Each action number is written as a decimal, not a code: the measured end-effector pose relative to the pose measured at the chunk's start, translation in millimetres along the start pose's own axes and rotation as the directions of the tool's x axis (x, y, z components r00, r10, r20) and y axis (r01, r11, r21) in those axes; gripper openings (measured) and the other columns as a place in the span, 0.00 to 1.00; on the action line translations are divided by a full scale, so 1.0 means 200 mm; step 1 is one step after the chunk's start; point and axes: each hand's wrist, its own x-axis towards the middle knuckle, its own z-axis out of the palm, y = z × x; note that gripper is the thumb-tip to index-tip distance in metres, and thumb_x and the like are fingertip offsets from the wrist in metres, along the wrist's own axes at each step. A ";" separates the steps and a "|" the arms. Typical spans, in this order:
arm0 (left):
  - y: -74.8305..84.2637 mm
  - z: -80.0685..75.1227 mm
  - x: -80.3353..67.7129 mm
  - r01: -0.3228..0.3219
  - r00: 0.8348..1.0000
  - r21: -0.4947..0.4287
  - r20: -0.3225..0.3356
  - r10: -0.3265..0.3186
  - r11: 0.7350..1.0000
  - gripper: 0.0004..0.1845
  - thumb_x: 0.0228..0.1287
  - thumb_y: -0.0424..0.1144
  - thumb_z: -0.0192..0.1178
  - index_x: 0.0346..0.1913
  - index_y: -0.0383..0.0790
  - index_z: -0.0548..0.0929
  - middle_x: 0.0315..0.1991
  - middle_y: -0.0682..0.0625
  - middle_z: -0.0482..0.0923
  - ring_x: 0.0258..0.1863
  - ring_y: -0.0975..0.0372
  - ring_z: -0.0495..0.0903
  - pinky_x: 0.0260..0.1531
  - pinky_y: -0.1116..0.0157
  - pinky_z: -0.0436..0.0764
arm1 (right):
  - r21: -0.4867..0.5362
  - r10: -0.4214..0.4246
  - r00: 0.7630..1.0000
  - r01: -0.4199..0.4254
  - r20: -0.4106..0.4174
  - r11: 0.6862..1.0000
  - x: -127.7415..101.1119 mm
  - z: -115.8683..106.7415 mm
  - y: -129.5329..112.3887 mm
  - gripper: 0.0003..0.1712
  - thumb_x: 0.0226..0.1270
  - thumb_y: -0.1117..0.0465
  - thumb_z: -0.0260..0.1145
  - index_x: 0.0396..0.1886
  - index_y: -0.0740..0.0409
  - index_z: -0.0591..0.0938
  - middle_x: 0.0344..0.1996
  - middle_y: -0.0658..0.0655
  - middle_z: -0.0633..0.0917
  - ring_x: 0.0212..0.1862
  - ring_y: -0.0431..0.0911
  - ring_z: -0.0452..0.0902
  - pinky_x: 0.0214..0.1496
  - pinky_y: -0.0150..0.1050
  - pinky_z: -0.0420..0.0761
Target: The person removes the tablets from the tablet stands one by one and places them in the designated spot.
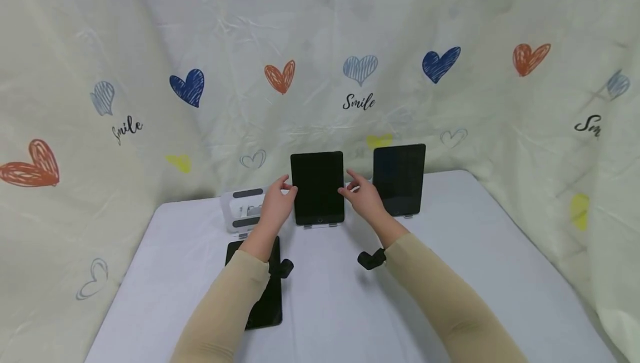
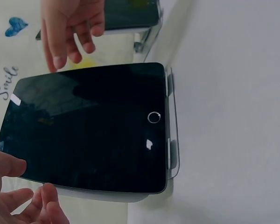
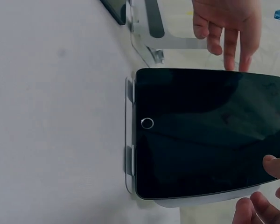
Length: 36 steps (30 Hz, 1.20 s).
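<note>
A black tablet [image 1: 318, 188] with a round home button leans upright on a light stand [image 2: 173, 163], its lower edge resting against the stand's clips. My left hand [image 1: 277, 203] is at the tablet's left edge. In the left wrist view its thumb [image 2: 11, 165] overlaps the screen, while the other fingers lie just outside the edge. At the right edge is my right hand [image 1: 364, 199]. Its thumb [image 3: 275, 165] overlaps the screen in the right wrist view, with the fingers beside the edge. Neither hand visibly wraps round the tablet; what lies behind it is hidden.
Another tablet [image 1: 399, 179] stands upright on a stand to the right. To the left is a bare white stand [image 1: 228, 213] with grey pads. A third tablet [image 1: 270, 302] lies flat on the white-covered table [image 1: 330, 296], partly beneath my left arm. A heart-printed curtain [image 1: 320, 29] hangs behind.
</note>
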 end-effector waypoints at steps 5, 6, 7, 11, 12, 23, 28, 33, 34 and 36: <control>0.01 0.00 0.00 0.004 1.000 0.029 -0.011 -0.004 1.000 0.28 0.74 0.46 0.55 0.74 0.46 0.67 0.55 0.46 0.77 0.45 0.53 0.76 0.43 0.55 0.76 | 0.001 -0.010 1.000 0.010 0.015 1.000 0.02 0.02 0.00 0.39 0.72 0.51 0.65 0.78 0.45 0.60 0.44 0.56 0.78 0.44 0.51 0.77 0.37 0.43 0.74; 0.00 0.00 0.00 0.001 1.000 0.034 -0.009 -0.001 0.999 0.28 0.74 0.46 0.54 0.74 0.47 0.68 0.55 0.46 0.77 0.44 0.53 0.76 0.43 0.56 0.77 | -0.006 -0.011 1.000 0.011 0.019 1.000 0.02 0.03 0.00 0.39 0.72 0.51 0.65 0.78 0.44 0.60 0.44 0.56 0.78 0.44 0.50 0.77 0.37 0.43 0.74; 0.00 0.00 0.00 -0.002 1.000 0.038 -0.007 0.002 0.999 0.28 0.74 0.46 0.54 0.74 0.47 0.68 0.55 0.46 0.76 0.43 0.54 0.77 0.43 0.56 0.77 | -0.014 -0.011 1.000 0.011 0.021 1.000 0.02 0.03 0.00 0.40 0.72 0.51 0.65 0.78 0.44 0.60 0.44 0.56 0.78 0.43 0.50 0.77 0.36 0.43 0.74; -0.01 0.02 -0.01 -0.022 1.000 0.039 -0.009 0.022 0.999 0.27 0.74 0.45 0.55 0.73 0.49 0.69 0.54 0.46 0.76 0.39 0.55 0.78 0.41 0.57 0.78 | -0.048 -0.015 1.000 0.016 0.023 0.999 0.03 0.05 0.00 0.40 0.72 0.51 0.65 0.78 0.43 0.59 0.44 0.55 0.78 0.42 0.49 0.77 0.35 0.42 0.74; -0.02 0.02 -0.01 -0.023 1.000 0.038 -0.012 0.024 0.999 0.27 0.74 0.45 0.55 0.73 0.49 0.69 0.54 0.46 0.76 0.39 0.55 0.78 0.40 0.58 0.78 | -0.051 -0.014 1.000 0.015 0.021 0.999 0.03 0.05 0.00 0.40 0.72 0.51 0.65 0.78 0.43 0.59 0.44 0.55 0.78 0.42 0.49 0.77 0.35 0.42 0.75; -0.05 0.02 0.00 -0.098 0.994 0.010 -0.055 0.099 0.995 0.25 0.73 0.42 0.57 0.71 0.49 0.72 0.50 0.47 0.77 0.40 0.55 0.77 0.36 0.60 0.78 | -0.103 -0.062 0.998 0.060 -0.016 0.993 0.02 0.05 0.01 0.39 0.71 0.53 0.65 0.78 0.45 0.60 0.45 0.56 0.79 0.40 0.49 0.77 0.35 0.42 0.76; -0.08 0.03 0.00 -0.164 0.983 0.026 -0.078 0.165 0.986 0.25 0.73 0.39 0.58 0.72 0.50 0.71 0.49 0.49 0.77 0.38 0.57 0.76 0.35 0.62 0.79 | -0.121 -0.118 0.991 0.111 -0.055 0.987 0.01 0.06 0.03 0.39 0.72 0.53 0.65 0.78 0.43 0.60 0.44 0.55 0.78 0.39 0.48 0.75 0.34 0.41 0.76; -0.10 0.03 -0.01 -0.211 0.972 0.060 -0.096 0.216 0.976 0.25 0.73 0.39 0.58 0.71 0.51 0.72 0.49 0.49 0.79 0.40 0.58 0.76 0.36 0.62 0.80 | -0.126 -0.178 0.979 0.165 -0.097 0.978 0.00 0.07 0.05 0.38 0.73 0.55 0.64 0.78 0.43 0.61 0.44 0.55 0.78 0.39 0.48 0.76 0.33 0.42 0.77; -0.11 0.04 -0.01 -0.220 0.969 0.063 -0.102 0.226 0.973 0.25 0.73 0.39 0.58 0.71 0.51 0.72 0.49 0.49 0.79 0.40 0.58 0.76 0.36 0.62 0.80 | -0.132 -0.188 0.976 0.174 -0.105 0.976 -0.01 0.07 0.06 0.38 0.73 0.55 0.64 0.78 0.43 0.61 0.44 0.55 0.79 0.40 0.48 0.76 0.34 0.42 0.77; -0.12 0.04 -0.01 -0.233 0.964 0.070 -0.110 0.240 0.970 0.25 0.73 0.39 0.59 0.71 0.50 0.73 0.48 0.50 0.80 0.40 0.58 0.76 0.36 0.62 0.79 | -0.141 -0.199 0.972 0.181 -0.123 0.973 -0.01 0.07 0.07 0.37 0.74 0.56 0.63 0.78 0.42 0.61 0.46 0.55 0.81 0.41 0.48 0.77 0.35 0.43 0.78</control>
